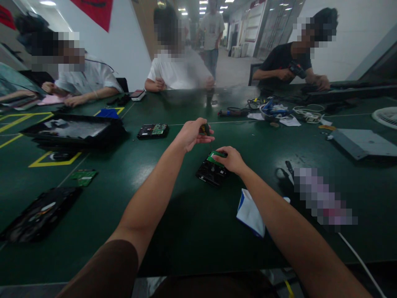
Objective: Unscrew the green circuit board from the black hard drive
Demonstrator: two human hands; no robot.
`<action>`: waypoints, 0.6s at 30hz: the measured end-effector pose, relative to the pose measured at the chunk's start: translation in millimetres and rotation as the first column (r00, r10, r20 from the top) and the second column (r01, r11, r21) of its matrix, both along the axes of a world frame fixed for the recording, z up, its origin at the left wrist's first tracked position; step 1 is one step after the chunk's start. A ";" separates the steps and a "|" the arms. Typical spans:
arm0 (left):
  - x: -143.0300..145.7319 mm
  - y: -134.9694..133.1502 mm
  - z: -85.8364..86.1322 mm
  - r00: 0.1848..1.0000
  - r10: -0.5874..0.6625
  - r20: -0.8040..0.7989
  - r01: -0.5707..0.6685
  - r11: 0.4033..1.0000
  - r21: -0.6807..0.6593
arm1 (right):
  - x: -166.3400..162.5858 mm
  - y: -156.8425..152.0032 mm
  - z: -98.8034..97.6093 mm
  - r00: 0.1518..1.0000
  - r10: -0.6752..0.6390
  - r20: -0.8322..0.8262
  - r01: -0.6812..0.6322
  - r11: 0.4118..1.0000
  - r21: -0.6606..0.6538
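Note:
In front of me a black hard drive lies on the green table, with a green circuit board at its far end. My left hand is closed around the dark, yellow-marked handle of a screwdriver. Its thin shaft points down toward the drive's far edge; whether the tip touches a screw is too small to tell. The thumb and fingers of my right hand grip the drive at its board end, from the right side.
Another hard drive lies beyond my left forearm. At left are a black tray, a loose circuit board and a black drive casing. A white-blue cloth lies near my right forearm. Cables and a grey metal box sit at right. People sit opposite.

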State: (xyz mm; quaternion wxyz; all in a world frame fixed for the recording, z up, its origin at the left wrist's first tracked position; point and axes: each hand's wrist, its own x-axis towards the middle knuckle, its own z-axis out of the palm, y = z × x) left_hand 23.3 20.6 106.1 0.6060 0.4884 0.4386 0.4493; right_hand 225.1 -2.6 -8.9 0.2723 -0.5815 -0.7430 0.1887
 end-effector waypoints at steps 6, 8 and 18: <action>-1.6 -1.2 0.3 0.999 -0.038 -0.005 0.038 0.999 -0.002 | 0.5 0.2 -0.1 1.000 0.007 -0.018 -0.007 1.000 -0.003; -1.7 -1.5 0.9 0.999 -0.046 -0.007 0.046 0.999 0.000 | 0.3 -0.1 0.0 1.000 0.009 -0.021 -0.009 1.000 0.001; 1.3 -2.2 -0.3 0.996 -0.062 0.062 0.066 0.996 -0.065 | -0.7 -0.6 -0.9 1.000 -0.010 -0.011 0.010 1.000 0.008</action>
